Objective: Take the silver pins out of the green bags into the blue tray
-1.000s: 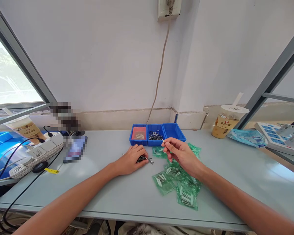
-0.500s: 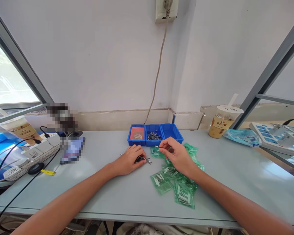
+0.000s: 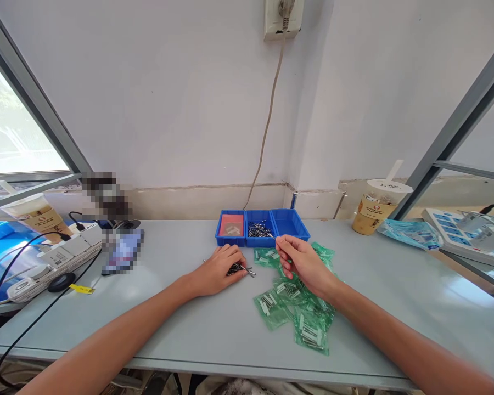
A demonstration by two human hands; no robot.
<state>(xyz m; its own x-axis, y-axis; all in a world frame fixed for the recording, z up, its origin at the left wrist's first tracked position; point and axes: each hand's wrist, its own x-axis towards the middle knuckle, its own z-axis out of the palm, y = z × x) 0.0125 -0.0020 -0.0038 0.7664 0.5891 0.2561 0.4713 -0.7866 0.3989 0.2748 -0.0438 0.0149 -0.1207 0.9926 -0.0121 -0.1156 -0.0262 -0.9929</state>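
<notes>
My left hand [image 3: 221,270] rests on the table, fingers curled over a bunch of thin metal pins [image 3: 235,268]. Their ends poke out on both sides of it. My right hand [image 3: 300,262] is raised above green plastic packets [image 3: 271,308], thumb and forefinger pinched together. A small thin metal pin [image 3: 273,237] seems to stick out of the pinch, pointing at the blue bins; most of it is hidden. In the middle blue bin [image 3: 258,241] lies a pile of similar pins [image 3: 259,229]. The left blue bin [image 3: 230,241] holds a red piece [image 3: 231,222] with small pale items on it.
The right blue bin [image 3: 290,222] adjoins the others. A drink cup [image 3: 374,208] and a light-blue packet [image 3: 411,233] stand at the back right. On the left are a phone [image 3: 123,252], a power strip [image 3: 61,260], cables and another cup [image 3: 41,216].
My right hand has moved slightly right and up, and its fingers have turned towards the middle bin. My left hand stays over its bunch. The view has shifted slightly.
</notes>
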